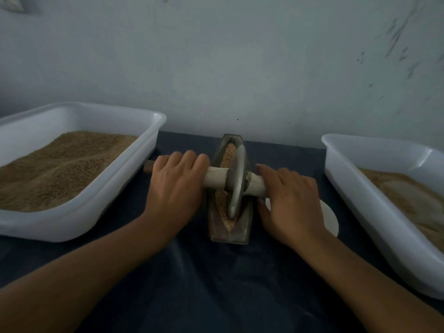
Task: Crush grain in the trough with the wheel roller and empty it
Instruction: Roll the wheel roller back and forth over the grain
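Observation:
A narrow metal trough (pixel 217 227) lies lengthwise in the middle of the dark cloth, with tan grain (pixel 228 155) along its groove. The grey wheel roller (pixel 236 181) stands upright in the groove on a pale handle bar that sticks out to both sides. My left hand (pixel 176 186) grips the left part of the bar, fingers curled over it. My right hand (pixel 290 200) grips the right part close to the wheel. The bar's brown left end (pixel 149 167) pokes out past my left hand.
A white tub (pixel 79 212) of brown grain stands at the left, and another white tub (pixel 374 207) with paler meal at the right. A round white lid or dish (pixel 330 219) lies partly under my right hand. A pale wall rises behind the table.

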